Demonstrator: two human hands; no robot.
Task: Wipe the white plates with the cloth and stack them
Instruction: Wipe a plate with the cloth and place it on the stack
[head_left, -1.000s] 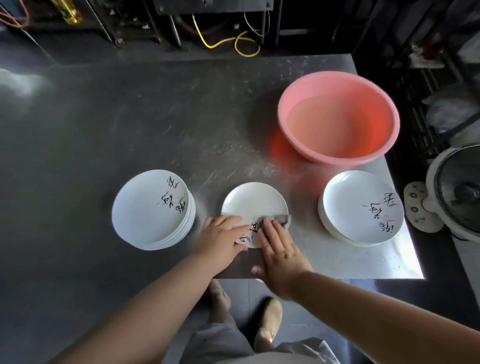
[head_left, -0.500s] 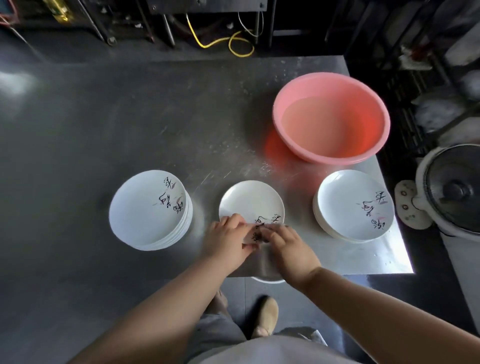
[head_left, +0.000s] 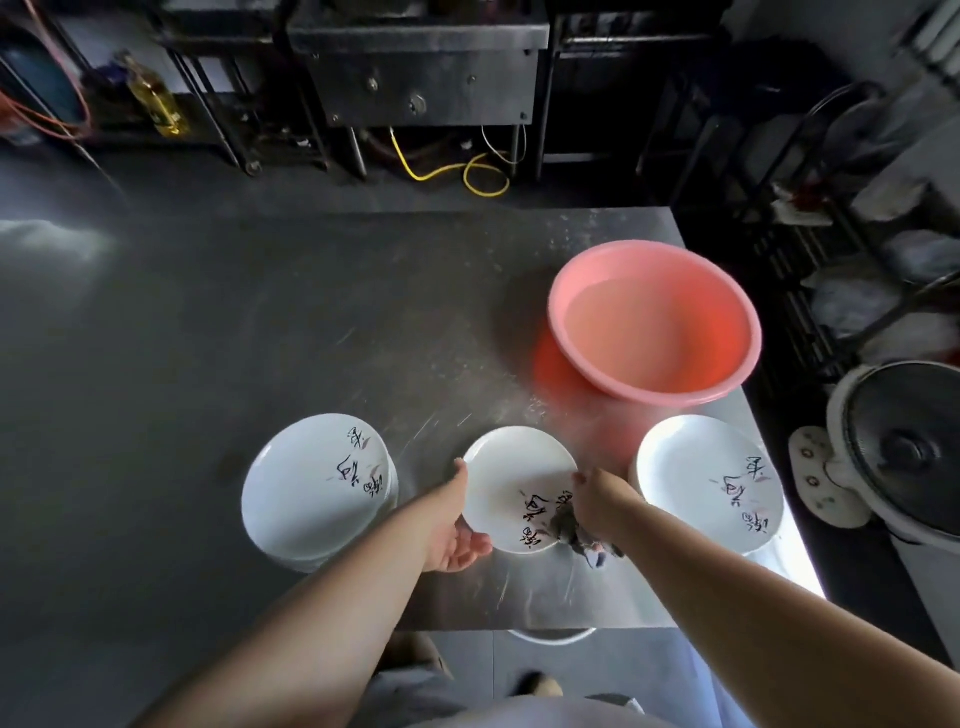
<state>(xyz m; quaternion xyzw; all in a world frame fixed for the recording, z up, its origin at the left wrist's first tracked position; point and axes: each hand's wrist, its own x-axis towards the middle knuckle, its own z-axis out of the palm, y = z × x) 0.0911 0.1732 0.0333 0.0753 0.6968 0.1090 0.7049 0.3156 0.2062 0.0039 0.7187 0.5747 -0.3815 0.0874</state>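
Grey, crumpled cloth (head_left: 582, 535) hangs bunched in the grip of your right hand (head_left: 597, 501), at the near-right rim of the single white round plate (head_left: 511, 480) with dark brushed lettering. A second ago that hand lay flat on the cloth, pressing it onto the plate's near part; now it has drawn the cloth off to the rim, so the lettering shows bare. Your left hand (head_left: 457, 530) has moved as well: earlier it lay over the near edge beside the right, and now it cups the plate's left rim, thumb up at the far-left edge and fingers curled under the near-left edge.

I judge that the wipe of this plate is finished or nearly so, and that your left hand is set to lift it. Whether the plate has left the dull grey steel table (head_left: 260, 338) yet, I cannot tell.

Just to your left sits the taller stack of white lettered plates (head_left: 311, 486), and to your right, near the table's corner, the lower stack of the same plates (head_left: 696, 467). Which is the wiped pile cannot be read for certain. Beyond the right stack stands the round pink plastic basin (head_left: 737, 317), well apart from both hands.
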